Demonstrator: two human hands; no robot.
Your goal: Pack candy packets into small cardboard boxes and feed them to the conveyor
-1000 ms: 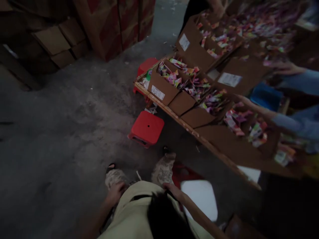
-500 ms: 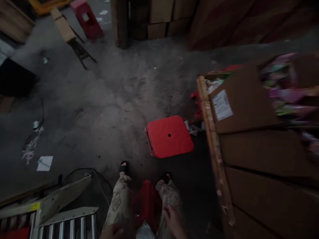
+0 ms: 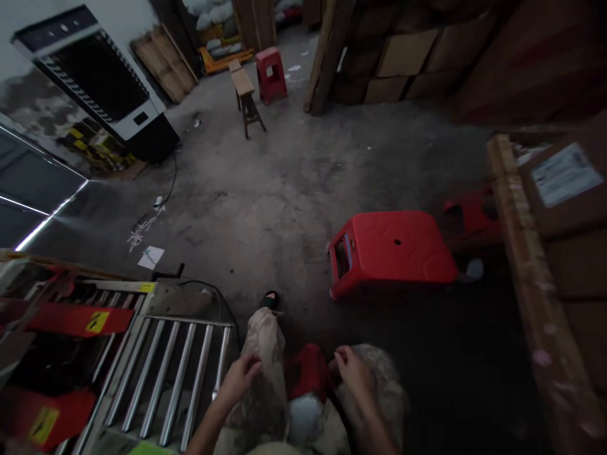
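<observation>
My left hand (image 3: 243,374) hovers over my left thigh, between the leg and a roller conveyor (image 3: 177,373). Its fingers are loosely bent and I see nothing in them. Above my right knee is my right hand (image 3: 353,370), fingers half curled and also without anything visible in it. Below and between my legs is a red plastic stool (image 3: 308,370), with something pale (image 3: 306,417) at its near end. A larger red stool (image 3: 403,246) with a small hole in its top stands on the floor ahead, to the right, apart from both hands.
Cardboard boxes (image 3: 581,265) sit behind a wooden rail (image 3: 521,246) on the right. Another red stool (image 3: 271,76) and a narrow wooden bench (image 3: 243,85) stand farther back, left of a post (image 3: 327,60). An air cooler (image 3: 95,76) is at left. A cable (image 3: 222,303) crosses the floor.
The view has tilted up and turned left, bringing the air cooler and more conveyor into sight. Both hands have come farther up into view, and my knees are raised or nearer.
</observation>
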